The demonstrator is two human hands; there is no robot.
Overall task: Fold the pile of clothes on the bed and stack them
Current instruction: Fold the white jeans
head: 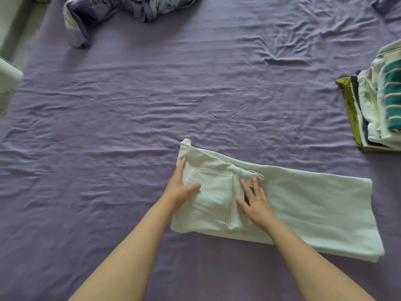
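White trousers lie folded lengthwise on the purple bed sheet, back pocket facing up, legs stretching to the right. My left hand rests flat on the left end by the pocket, fingers straight, thumb spread over the pocket. My right hand lies flat on the waistband area just right of the pocket, fingers spread. A stack of folded clothes stands at the right edge, with olive, dark, white and teal-striped layers.
A crumpled purple and white bundle of fabric lies at the far top of the bed. A pale surface borders the bed's left edge. Wrinkled sheet spreads between the trousers and the bundle.
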